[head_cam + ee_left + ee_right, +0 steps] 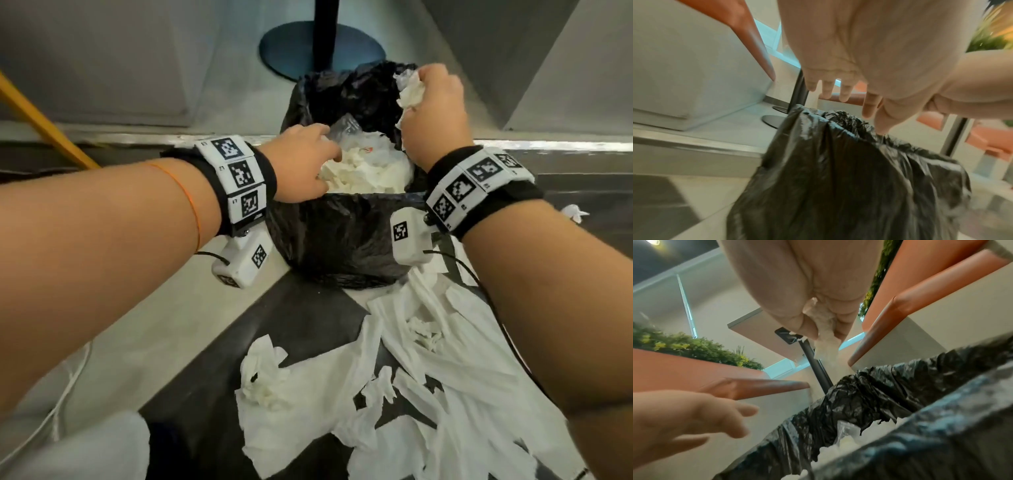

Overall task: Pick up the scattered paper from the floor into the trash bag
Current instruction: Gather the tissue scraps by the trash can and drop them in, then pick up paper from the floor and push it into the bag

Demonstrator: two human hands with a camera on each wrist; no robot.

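Head view: black bag stands open on the floor, paper heaped inside, more paper strewn near right. Left hand hovers loose-fingered at its mouth; right hand clutches a wad above the far rim.

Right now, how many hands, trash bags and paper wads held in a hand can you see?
Hands: 2, the left hand and the right hand
Trash bags: 1, the black trash bag
Held paper wads: 1, the paper wad in the right hand
Total: 4
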